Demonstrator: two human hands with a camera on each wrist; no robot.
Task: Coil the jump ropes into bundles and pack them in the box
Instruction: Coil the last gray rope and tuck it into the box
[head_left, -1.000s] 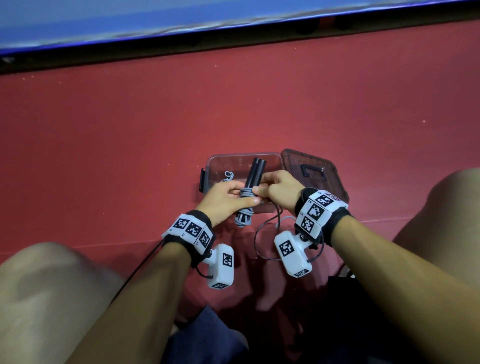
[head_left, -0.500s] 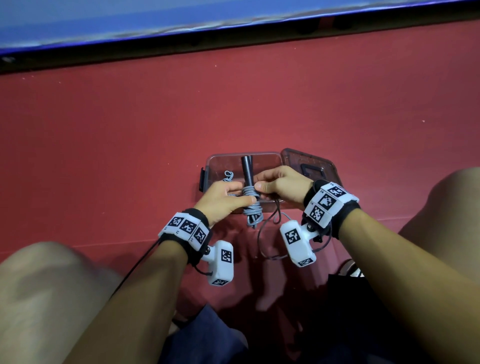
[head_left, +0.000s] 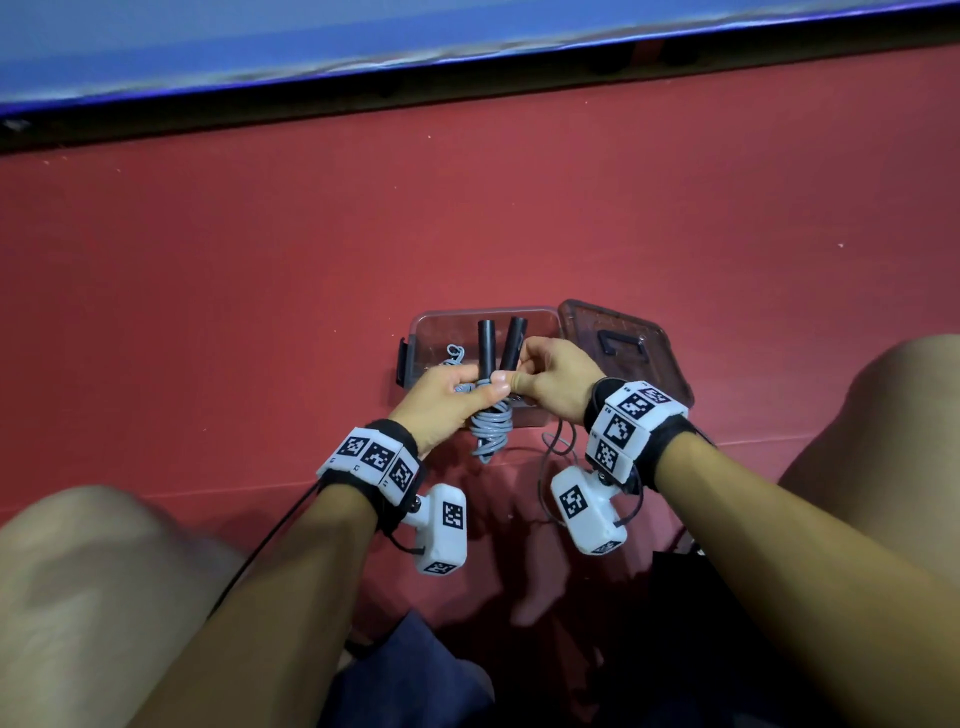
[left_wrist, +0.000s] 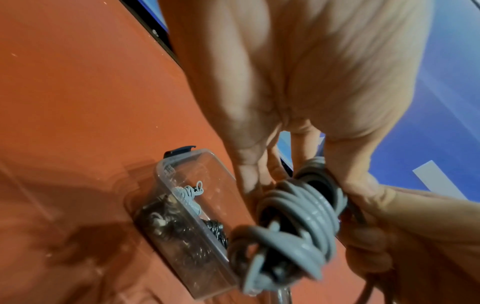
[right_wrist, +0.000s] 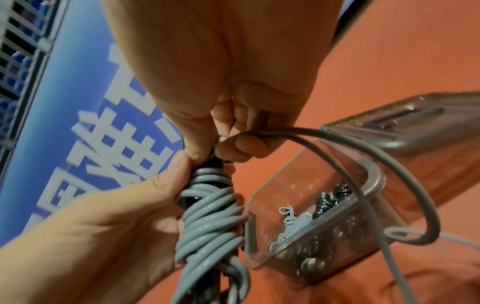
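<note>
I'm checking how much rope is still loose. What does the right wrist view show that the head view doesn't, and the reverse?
Right wrist only: the free grey strand arching from the right hand over the clear box, and black ribbed pieces inside the box.
Head only: both black handles sticking up, and the lid beside the box.
Both: the left hand gripping the coiled grey bundle.

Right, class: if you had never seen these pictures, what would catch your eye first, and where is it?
First, the two hands meeting at the centre: the left hand and right hand together grip a grey jump rope wound around its two black handles. Behind them on the red floor sits a clear box, open, another coiled rope already inside, its lid lying to the right.
</note>
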